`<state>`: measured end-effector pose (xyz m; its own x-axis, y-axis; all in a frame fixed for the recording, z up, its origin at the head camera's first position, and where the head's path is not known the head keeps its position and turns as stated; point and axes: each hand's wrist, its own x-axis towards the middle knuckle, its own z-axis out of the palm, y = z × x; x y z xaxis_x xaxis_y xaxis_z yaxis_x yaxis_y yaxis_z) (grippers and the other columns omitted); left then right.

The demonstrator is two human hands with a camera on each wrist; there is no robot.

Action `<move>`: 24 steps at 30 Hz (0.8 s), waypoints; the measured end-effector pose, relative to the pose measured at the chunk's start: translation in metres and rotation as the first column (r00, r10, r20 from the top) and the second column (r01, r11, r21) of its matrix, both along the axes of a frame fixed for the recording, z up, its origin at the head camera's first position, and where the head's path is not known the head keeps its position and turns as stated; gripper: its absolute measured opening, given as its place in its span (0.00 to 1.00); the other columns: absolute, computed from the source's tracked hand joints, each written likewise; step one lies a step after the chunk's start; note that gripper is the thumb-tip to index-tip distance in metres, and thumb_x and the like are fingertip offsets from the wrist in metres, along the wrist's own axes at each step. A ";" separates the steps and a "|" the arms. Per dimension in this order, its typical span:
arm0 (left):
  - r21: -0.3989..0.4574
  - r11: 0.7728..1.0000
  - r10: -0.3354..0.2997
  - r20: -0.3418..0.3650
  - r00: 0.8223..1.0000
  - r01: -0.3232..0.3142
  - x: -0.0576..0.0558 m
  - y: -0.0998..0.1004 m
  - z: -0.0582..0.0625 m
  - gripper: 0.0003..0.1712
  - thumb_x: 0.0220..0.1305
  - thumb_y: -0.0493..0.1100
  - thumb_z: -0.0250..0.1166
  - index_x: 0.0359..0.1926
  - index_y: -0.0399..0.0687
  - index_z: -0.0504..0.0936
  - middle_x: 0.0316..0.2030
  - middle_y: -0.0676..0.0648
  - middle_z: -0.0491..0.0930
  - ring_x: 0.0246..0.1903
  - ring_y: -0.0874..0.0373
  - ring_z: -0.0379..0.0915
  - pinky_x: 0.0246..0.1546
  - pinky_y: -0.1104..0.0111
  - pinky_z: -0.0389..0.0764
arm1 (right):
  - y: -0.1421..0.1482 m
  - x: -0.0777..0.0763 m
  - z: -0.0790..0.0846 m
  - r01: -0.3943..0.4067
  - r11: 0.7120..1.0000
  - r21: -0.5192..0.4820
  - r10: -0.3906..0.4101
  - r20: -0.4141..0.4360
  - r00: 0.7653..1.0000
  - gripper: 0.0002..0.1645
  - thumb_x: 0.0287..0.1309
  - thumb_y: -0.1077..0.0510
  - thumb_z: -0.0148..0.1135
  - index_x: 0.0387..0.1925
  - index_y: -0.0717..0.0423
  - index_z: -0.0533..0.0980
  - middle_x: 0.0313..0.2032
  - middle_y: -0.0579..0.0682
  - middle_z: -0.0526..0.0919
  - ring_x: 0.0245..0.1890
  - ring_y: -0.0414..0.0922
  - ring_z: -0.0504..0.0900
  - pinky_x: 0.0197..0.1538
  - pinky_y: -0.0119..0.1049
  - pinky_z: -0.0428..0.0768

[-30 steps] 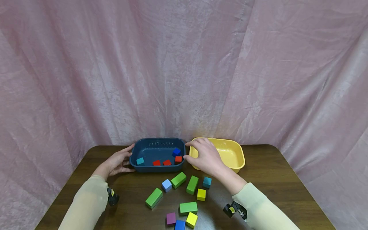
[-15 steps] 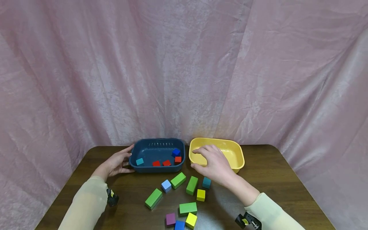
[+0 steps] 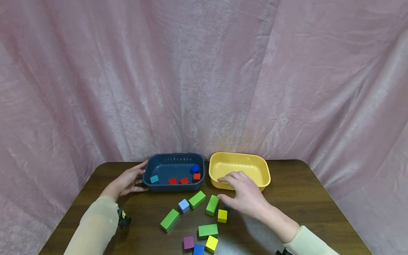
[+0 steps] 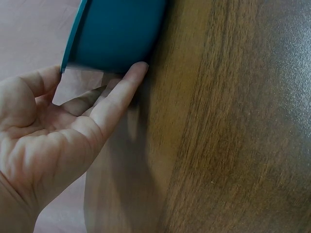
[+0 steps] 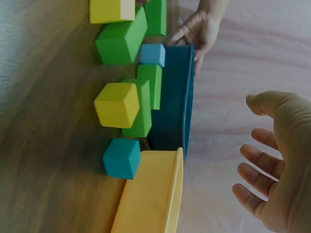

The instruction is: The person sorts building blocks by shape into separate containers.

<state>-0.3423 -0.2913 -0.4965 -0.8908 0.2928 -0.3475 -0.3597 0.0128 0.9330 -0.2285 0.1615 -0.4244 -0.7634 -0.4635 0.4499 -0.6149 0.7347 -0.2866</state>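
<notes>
My left hand rests at the left side of a dark blue basket, its fingers extended. In the left wrist view, fingertips touch the rim and lower wall of this basket. Inside it lie red cubes, a blue cube and a turquoise cube. My right hand hovers with parted fingers over the front of a yellow basket and holds nothing. Below that hand is a teal cube, mostly hidden in the head view. A yellow cube and a green block are close by.
In front of the baskets lie more green blocks, a light blue cube, a purple cube, a blue block and another yellow cube. A pink curtain hangs behind the wooden table.
My right hand has moved from between the two baskets rightward and toward me, uncovering most of the yellow basket and covering the teal cube. The left hand stays at the blue basket.
</notes>
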 end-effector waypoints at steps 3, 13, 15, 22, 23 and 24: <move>-0.002 1.000 -0.001 -0.001 1.000 0.001 0.001 0.000 0.001 0.36 0.83 0.41 0.39 0.83 0.67 0.37 0.79 0.32 0.36 0.74 0.29 0.48 0.56 0.39 0.77 | 0.003 0.004 -0.006 -0.001 1.000 0.011 0.001 -0.006 1.000 0.27 0.50 0.43 0.78 0.52 0.45 0.84 0.46 0.38 0.83 0.51 0.42 0.77 0.53 0.45 0.78; -0.001 1.000 -0.001 -0.008 1.000 0.001 0.001 0.001 0.000 0.36 0.83 0.41 0.39 0.83 0.67 0.37 0.79 0.31 0.36 0.74 0.29 0.49 0.56 0.38 0.76 | 0.013 0.013 -0.030 0.021 0.998 0.059 -0.023 0.036 0.999 0.26 0.51 0.40 0.78 0.51 0.42 0.84 0.46 0.36 0.83 0.50 0.41 0.77 0.53 0.45 0.77; -0.002 1.000 -0.001 -0.008 1.000 0.001 0.001 0.000 0.000 0.36 0.83 0.41 0.39 0.83 0.66 0.38 0.79 0.31 0.36 0.74 0.29 0.49 0.56 0.38 0.76 | 0.015 0.014 -0.035 0.021 0.997 0.071 -0.023 0.031 0.999 0.26 0.50 0.41 0.78 0.51 0.43 0.85 0.46 0.37 0.83 0.51 0.42 0.78 0.54 0.47 0.77; 0.001 1.000 -0.006 -0.010 1.000 0.006 0.000 0.000 -0.001 0.36 0.83 0.40 0.39 0.83 0.67 0.38 0.79 0.31 0.37 0.74 0.29 0.48 0.57 0.38 0.75 | 0.020 0.016 -0.051 0.012 0.993 0.115 -0.012 -0.001 1.000 0.25 0.48 0.41 0.78 0.47 0.43 0.85 0.44 0.37 0.82 0.49 0.42 0.77 0.51 0.46 0.78; 0.001 1.000 -0.006 -0.011 1.000 0.006 0.000 0.000 -0.001 0.36 0.83 0.40 0.39 0.83 0.67 0.37 0.79 0.31 0.36 0.74 0.29 0.48 0.56 0.38 0.75 | 0.020 0.016 -0.053 0.011 0.992 0.123 -0.010 -0.008 1.000 0.25 0.47 0.41 0.78 0.47 0.44 0.85 0.43 0.37 0.81 0.48 0.42 0.77 0.50 0.45 0.78; 0.001 1.000 -0.005 -0.010 1.000 0.005 0.000 -0.001 -0.002 0.36 0.83 0.40 0.39 0.83 0.67 0.38 0.79 0.32 0.36 0.74 0.29 0.48 0.56 0.38 0.76 | 0.020 0.017 -0.056 0.012 0.991 0.130 -0.010 -0.014 1.000 0.25 0.47 0.41 0.78 0.46 0.44 0.86 0.43 0.38 0.81 0.47 0.42 0.77 0.49 0.45 0.78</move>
